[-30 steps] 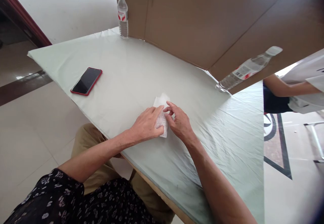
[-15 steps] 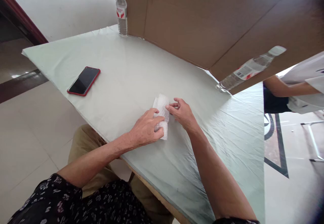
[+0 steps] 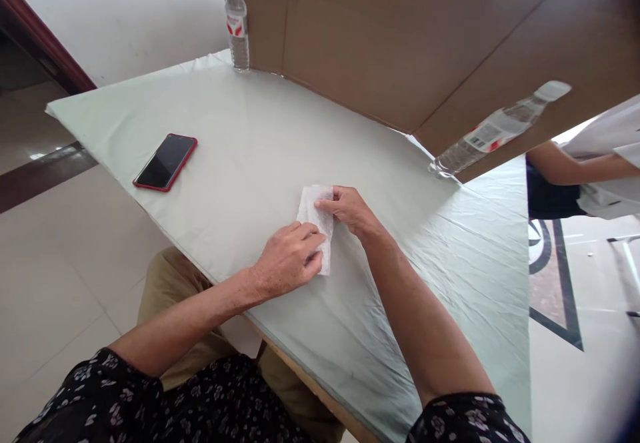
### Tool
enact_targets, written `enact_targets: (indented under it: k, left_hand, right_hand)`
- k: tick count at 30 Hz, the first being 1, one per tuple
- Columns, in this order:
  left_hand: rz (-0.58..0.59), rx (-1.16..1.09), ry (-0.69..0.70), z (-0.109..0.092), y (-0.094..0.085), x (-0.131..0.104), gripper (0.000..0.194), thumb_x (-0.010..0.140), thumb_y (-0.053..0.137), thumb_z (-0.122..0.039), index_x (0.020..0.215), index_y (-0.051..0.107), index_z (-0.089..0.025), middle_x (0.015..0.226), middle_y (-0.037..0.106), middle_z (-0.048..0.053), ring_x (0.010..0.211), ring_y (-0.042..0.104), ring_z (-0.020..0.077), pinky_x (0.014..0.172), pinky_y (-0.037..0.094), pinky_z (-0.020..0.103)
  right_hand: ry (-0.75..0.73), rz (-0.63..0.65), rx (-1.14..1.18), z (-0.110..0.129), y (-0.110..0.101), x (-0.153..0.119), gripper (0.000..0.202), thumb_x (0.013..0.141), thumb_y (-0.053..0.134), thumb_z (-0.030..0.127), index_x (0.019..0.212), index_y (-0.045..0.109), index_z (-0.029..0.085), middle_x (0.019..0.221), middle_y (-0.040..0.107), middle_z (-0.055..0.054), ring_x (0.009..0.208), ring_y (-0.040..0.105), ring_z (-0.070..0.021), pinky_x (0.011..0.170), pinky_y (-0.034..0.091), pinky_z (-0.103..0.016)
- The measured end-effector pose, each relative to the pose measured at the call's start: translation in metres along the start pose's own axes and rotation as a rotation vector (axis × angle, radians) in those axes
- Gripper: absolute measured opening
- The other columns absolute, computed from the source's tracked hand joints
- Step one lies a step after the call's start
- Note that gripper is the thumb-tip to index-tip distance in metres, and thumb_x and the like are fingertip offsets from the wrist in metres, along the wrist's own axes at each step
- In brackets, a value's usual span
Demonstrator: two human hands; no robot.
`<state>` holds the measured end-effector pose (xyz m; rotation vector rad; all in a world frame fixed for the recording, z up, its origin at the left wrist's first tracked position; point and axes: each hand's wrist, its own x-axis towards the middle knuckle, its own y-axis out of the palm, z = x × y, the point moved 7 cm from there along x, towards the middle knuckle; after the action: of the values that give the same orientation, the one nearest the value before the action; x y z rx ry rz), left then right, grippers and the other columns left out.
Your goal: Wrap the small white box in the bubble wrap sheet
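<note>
A folded white tissue (image 3: 311,215) lies on the pale green tablecloth in the middle of the view. My left hand (image 3: 293,256) rests on its lower part, fingers bent over the near end. At the tissue's upper right edge, my right hand (image 3: 347,208) pinches it, with the thumb on top and the other fingers curled at the side.
A phone in a red case (image 3: 166,162) lies to the left. One bottle (image 3: 237,26) stands upright at the back; another bottle (image 3: 495,133) leans against the brown cardboard (image 3: 350,43). A person's arm (image 3: 575,166) shows at the right, beyond the table (image 3: 225,136).
My right hand has moved left and closed on the tissue's upper edge. The tissue now looks flatter and wider at the top. My left hand has hardly moved.
</note>
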<state>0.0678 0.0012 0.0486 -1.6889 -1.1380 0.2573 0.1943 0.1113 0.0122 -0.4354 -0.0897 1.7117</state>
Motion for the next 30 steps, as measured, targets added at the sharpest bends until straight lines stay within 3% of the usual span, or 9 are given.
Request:
enact_targets:
  k: [3,12,19,22,24,26,28,30]
  left_hand:
    - [0.006,-0.022,-0.001,0.001,0.002,0.000,0.021,0.090,0.050,-0.016,0.101,0.068,-0.016,0.103,0.070,0.010,0.096,0.064,0.0242,0.089,0.054,0.039]
    - [-0.041,-0.109,-0.047,0.007,0.007,-0.004,0.026,0.089,0.051,-0.015,0.109,0.067,-0.016,0.106,0.070,0.009,0.099,0.063,0.0237,0.093,0.052,0.039]
    - [-0.290,-0.118,-0.290,0.021,0.000,-0.017,0.024,0.078,0.067,-0.024,0.100,0.060,-0.018,0.104,0.059,0.009,0.093,0.062,0.0214,0.082,0.054,0.034]
    - [-0.378,-0.137,-0.315,0.025,-0.003,-0.021,0.039,0.076,0.072,-0.028,0.109,0.054,-0.017,0.105,0.059,0.010,0.101,0.060,0.0245,0.088,0.053,0.038]
    - [-0.407,-0.145,-0.271,0.023,-0.004,-0.022,0.055,0.075,0.075,-0.032,0.122,0.051,-0.015,0.119,0.058,0.016,0.113,0.056,0.0279,0.096,0.050,0.043]
    - [-0.371,-0.148,-0.217,0.021,-0.003,-0.020,0.058,0.077,0.076,-0.034,0.126,0.052,-0.016,0.135,0.051,0.020,0.122,0.053,0.0304,0.102,0.047,0.046]
    - [-0.284,-0.152,-0.174,0.021,-0.001,-0.016,0.039,0.081,0.072,-0.032,0.116,0.060,-0.018,0.141,0.049,0.020,0.127,0.052,0.0311,0.104,0.045,0.047]
    - [-0.186,-0.169,-0.132,0.023,0.000,-0.014,0.021,0.084,0.067,-0.027,0.103,0.064,-0.018,0.135,0.057,0.017,0.126,0.055,0.0301,0.104,0.045,0.047]
  right_hand:
    - [-0.012,-0.004,0.098,0.002,0.003,-0.003,0.025,0.054,0.072,0.035,0.069,0.061,0.018,0.066,0.055,0.004,0.063,0.046,-0.0118,0.057,0.035,-0.026]
    - [-0.238,-0.009,0.221,0.018,0.003,-0.034,0.023,0.068,0.074,0.036,0.072,0.058,0.021,0.069,0.054,0.004,0.065,0.047,-0.0120,0.062,0.039,-0.027]
    - [-0.407,-0.074,0.026,0.030,0.004,-0.083,0.014,0.081,0.068,0.033,0.079,0.063,0.021,0.072,0.059,0.003,0.068,0.052,-0.0126,0.067,0.041,-0.027]
    - [-0.486,-0.106,-0.064,0.030,0.011,-0.104,0.006,0.083,0.064,0.027,0.081,0.065,0.021,0.082,0.067,0.000,0.077,0.060,-0.0151,0.075,0.046,-0.029]
    - [-0.542,-0.113,-0.125,0.028,0.017,-0.116,0.004,0.084,0.062,0.022,0.083,0.066,0.022,0.088,0.071,-0.001,0.084,0.065,-0.0168,0.080,0.049,-0.030]
    - [-0.601,-0.113,-0.164,0.024,0.022,-0.125,0.008,0.085,0.061,0.019,0.087,0.067,0.023,0.095,0.073,-0.003,0.090,0.068,-0.0183,0.083,0.051,-0.032]
    - [-0.659,-0.130,-0.202,0.018,0.025,-0.131,0.010,0.087,0.060,0.019,0.091,0.068,0.024,0.099,0.074,-0.004,0.098,0.070,-0.0200,0.087,0.053,-0.034]
    - [-0.709,-0.160,-0.259,0.014,0.026,-0.136,0.011,0.088,0.061,0.021,0.094,0.068,0.026,0.100,0.076,-0.004,0.102,0.070,-0.0216,0.098,0.051,-0.040]
